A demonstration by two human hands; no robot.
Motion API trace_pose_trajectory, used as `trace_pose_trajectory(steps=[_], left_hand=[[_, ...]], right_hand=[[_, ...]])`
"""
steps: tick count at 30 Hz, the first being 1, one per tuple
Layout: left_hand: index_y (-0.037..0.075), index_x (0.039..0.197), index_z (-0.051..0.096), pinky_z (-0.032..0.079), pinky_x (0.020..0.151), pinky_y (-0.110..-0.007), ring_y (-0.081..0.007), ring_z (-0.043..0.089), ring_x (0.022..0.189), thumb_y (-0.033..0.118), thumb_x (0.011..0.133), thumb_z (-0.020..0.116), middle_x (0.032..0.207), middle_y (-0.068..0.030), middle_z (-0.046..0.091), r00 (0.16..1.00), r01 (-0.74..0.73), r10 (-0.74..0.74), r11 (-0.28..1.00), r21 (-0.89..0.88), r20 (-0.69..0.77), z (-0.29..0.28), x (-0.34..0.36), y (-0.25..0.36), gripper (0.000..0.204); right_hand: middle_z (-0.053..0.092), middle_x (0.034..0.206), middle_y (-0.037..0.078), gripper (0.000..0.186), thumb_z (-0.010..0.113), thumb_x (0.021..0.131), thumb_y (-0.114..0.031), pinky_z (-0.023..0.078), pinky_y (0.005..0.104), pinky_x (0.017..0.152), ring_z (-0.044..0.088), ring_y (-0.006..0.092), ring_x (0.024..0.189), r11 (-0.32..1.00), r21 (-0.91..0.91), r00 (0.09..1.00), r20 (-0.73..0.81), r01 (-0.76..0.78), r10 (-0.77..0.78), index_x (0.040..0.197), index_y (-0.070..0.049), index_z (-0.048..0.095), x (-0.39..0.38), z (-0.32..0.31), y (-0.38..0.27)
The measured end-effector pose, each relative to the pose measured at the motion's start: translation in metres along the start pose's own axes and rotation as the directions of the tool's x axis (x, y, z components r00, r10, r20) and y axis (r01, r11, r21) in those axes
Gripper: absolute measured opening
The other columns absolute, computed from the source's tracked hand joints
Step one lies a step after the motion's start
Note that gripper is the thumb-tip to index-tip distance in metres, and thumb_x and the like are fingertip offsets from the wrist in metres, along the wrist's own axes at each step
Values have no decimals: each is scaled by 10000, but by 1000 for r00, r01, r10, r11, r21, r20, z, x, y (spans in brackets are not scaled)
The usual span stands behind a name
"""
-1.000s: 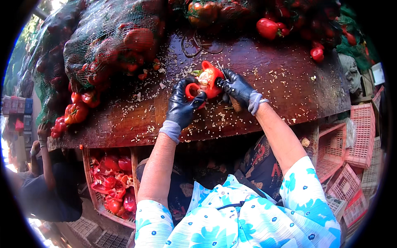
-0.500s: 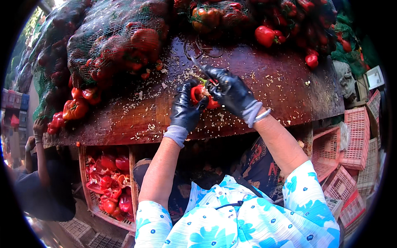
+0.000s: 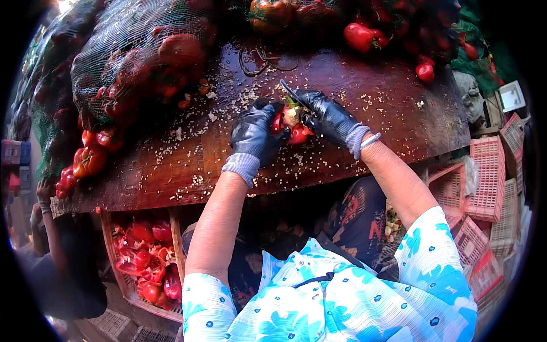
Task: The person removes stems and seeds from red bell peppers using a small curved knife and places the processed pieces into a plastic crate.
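Observation:
In black gloves with grey cuffs, both hands meet over the wooden table. My left hand (image 3: 254, 130) is closed round a red bell pepper (image 3: 300, 134), which is cut open. The pale seedy core (image 3: 292, 115) with its green stem shows between the hands, at the fingertips of my right hand (image 3: 330, 118). That hand is closed on a knife (image 3: 288, 88); the blade points up and left past the fingers, while the handle is hidden. Whether the core is still joined to the pepper I cannot tell.
Pale seeds lie scattered over the table (image 3: 393, 122). Net sacks of red peppers (image 3: 142, 62) line its far side. Below the left edge stands a crate (image 3: 112, 256) of cut peppers; another person's hand (image 3: 44, 191) is at far left. Pink crates (image 3: 486, 176) are piled right.
The core has come further into sight between the hands, and my right hand has shifted slightly right. The whole view has shifted a little. Pepper and knife stay held.

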State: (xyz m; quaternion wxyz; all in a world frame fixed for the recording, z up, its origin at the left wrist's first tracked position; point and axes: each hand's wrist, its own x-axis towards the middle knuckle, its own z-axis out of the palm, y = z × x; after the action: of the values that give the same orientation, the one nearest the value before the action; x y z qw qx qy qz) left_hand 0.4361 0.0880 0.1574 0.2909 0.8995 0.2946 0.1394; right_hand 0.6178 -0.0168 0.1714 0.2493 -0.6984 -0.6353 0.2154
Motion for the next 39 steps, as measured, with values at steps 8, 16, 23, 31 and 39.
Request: trace_pose_trajectory(steps=[8,16,23,31,39], left_hand=[[104,1188,634,479,948,-379,-296,628,1044,281,728,772,1156,-135,648,995,90,-84,985,-150,48,3,13,5,512],[117,1207,618,498,923,-384,-288,632,1039,267,740,792,1130,-149,654,972,192,-174,976,-107,157,0,26,17,520],[207,1227,628,492,934,-382,-282,651,1026,403,716,777,1102,-93,689,938,324,-325,946,24,121,9,42,16,568],[185,1175,657,503,907,-384,-291,656,1008,456,730,764,1087,-123,685,948,288,-305,944,158,94,8,42,24,532],[155,1085,680,514,832,-433,-339,657,923,370,757,730,989,-162,685,977,208,-210,974,90,19,19,34,28,395]], right_hand=[[521,1301,210,643,642,888,-175,426,415,1014,520,360,1188,999,-6,998,57,35,-34,1464,-152,356,0,-7,-8],[610,1180,209,531,665,877,-266,483,400,933,603,354,1081,996,-79,999,9,-51,52,1340,-73,493,12,0,3],[647,1093,188,368,547,911,-378,482,436,870,605,383,1024,969,-17,966,-84,-248,246,1133,-93,619,35,5,24],[558,1297,195,557,603,898,-308,431,406,997,547,363,1181,990,-54,988,74,-133,137,1399,-130,438,32,5,32],[624,1161,105,419,640,848,-191,496,391,894,614,313,1044,958,-241,987,6,-157,163,1260,-195,556,41,9,16]])
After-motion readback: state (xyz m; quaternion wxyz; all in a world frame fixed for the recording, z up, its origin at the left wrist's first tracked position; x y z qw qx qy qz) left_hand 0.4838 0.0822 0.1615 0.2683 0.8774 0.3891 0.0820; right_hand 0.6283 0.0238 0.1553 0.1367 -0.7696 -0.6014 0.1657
